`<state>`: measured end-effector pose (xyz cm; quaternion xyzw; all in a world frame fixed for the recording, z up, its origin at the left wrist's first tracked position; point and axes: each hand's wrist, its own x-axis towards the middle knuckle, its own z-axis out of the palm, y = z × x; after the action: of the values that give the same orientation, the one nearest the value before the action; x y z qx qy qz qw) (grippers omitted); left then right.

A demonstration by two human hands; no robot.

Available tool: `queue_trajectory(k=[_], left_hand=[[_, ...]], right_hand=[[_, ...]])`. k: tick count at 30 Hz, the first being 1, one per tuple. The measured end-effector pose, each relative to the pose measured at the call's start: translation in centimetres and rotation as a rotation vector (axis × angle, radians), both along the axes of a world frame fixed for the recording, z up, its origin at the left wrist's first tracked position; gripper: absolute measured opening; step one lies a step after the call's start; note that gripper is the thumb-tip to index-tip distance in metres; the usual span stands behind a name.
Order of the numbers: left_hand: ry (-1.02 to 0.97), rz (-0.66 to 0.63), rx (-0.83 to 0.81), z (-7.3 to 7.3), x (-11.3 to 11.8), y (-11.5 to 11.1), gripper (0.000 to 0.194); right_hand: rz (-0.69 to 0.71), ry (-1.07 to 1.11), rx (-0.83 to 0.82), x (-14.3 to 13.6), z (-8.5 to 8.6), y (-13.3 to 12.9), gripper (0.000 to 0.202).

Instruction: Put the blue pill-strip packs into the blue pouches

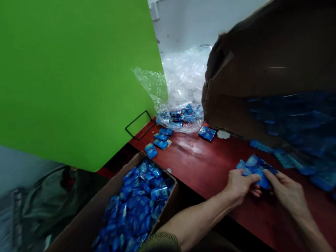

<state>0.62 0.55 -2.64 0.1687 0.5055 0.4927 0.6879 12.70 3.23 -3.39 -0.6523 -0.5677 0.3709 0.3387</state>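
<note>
Both hands meet over the right part of the red table. My left hand has its thumb and fingers closed on the left side of some blue packets. Pinching the right side of the same packets is my right hand. How many packets they hold is unclear. Below and to the left, a cardboard box is filled with small shiny blue packets.
A large brown carton with blue packets spilling out stands at the right. Clear plastic bags with blue packets lie at the back. A green panel rises at the left, near a black wire frame. Loose packets lie on the table.
</note>
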Motion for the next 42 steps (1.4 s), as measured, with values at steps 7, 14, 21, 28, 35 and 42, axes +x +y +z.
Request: queue_trajectory(k=[7,14,21,28,35,42], left_hand=[[0.038,-0.035,0.008,0.5,-2.3,-0.5,0.026],[0.109,-0.047,0.077,0.0,-2.7,0.0,0.027],[0.181,-0.097,0.110,-0.6,-1.8,0.3,0.031],[0.100,-0.089,0.026,0.7,-2.4,0.3,0.029],[0.068,-0.070,0.008,0.9,-3.2,0.2,0.025],[0.005,-0.043,-0.022,1.0,-3.8,-0.1,0.023]], right_hand=[[0.125,-0.498,-0.030,-1.1,0.8,1.8,0.028],[-0.023,-0.207,0.068,-1.0,4.2,-0.2,0.043],[0.045,0.350,-0.100,-2.3,1.8,-1.0,0.030],[-0.038,0.326,-0.041,-3.2,0.3,0.4,0.033],[-0.053,0.279,-0.044,-3.5,0.7,0.6,0.034],[-0.030,0.044,-0.032,-2.9,2.0,0.6,0.019]])
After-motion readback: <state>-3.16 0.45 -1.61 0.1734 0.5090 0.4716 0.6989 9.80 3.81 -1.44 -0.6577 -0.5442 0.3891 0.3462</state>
